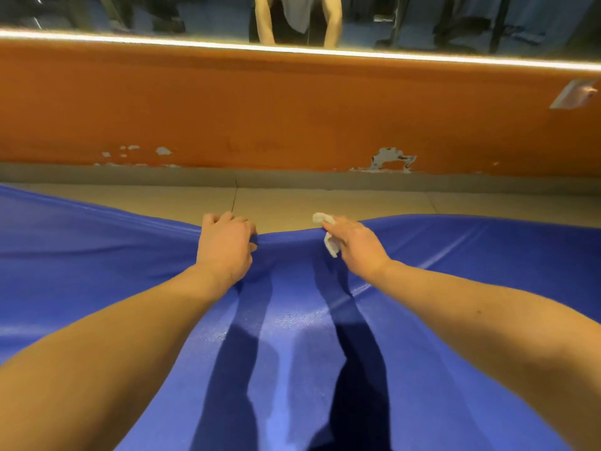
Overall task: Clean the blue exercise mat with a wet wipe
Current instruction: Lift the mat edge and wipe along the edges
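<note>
"Holding anything just now?"

"Both hands are busy. My left hand (pixel 224 242) curls its fingers over the edge of the blue mat (pixel 97 255) nearest the orange wall (pixel 292 118) and grips it. My right hand (pixel 353 245) sits beside it on that same wall-side edge, fingers bent round the white wet wipe (pixel 331 246), bunched against the mat."

"And the mat itself?"

"Spread under my arms, short of the wall, with a strip of pale floor (pixel 325 203) between them. It humps up where my hands are."
</note>
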A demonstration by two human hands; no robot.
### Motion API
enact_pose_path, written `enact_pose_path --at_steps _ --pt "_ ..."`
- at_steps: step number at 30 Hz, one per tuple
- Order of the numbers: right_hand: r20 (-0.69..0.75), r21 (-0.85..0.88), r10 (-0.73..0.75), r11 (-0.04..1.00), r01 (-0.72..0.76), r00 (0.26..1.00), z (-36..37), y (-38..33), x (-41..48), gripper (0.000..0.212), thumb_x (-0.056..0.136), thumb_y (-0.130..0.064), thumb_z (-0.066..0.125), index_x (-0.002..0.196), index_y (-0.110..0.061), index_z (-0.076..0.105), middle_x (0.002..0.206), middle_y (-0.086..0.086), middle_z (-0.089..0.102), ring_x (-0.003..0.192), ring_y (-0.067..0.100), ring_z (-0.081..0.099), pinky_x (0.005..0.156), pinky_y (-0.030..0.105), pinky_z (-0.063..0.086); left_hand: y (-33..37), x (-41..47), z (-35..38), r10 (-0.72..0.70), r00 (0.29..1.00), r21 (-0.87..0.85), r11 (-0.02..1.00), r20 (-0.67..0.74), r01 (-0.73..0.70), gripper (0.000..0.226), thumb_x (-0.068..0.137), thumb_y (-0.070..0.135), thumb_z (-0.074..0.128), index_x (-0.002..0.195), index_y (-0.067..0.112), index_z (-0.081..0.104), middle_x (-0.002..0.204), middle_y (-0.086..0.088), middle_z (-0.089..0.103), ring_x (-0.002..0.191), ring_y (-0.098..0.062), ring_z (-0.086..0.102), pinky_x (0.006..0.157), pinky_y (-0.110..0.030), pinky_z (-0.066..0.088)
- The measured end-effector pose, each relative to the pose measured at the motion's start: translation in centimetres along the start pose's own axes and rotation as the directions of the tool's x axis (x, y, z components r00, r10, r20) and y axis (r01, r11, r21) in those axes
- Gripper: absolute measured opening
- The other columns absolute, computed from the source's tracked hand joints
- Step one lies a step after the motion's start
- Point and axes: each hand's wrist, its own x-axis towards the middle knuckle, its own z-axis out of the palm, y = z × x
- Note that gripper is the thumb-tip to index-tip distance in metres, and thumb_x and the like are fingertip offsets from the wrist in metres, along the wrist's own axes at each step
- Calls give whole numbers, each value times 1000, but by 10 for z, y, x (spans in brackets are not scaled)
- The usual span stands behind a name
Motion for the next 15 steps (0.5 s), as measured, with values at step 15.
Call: enact_pose_path --at_steps 15 --pt "108 -245 172 959 -142 979 -47 81 -22 39 92 8 51 118 -12 72 98 13 72 90 37 63 73 32 43 11 -7 -4 -57 998 48 997 -6 57 9 97 25 57 99 31 63 100 10 63 102 -18 50 91 -34 24"
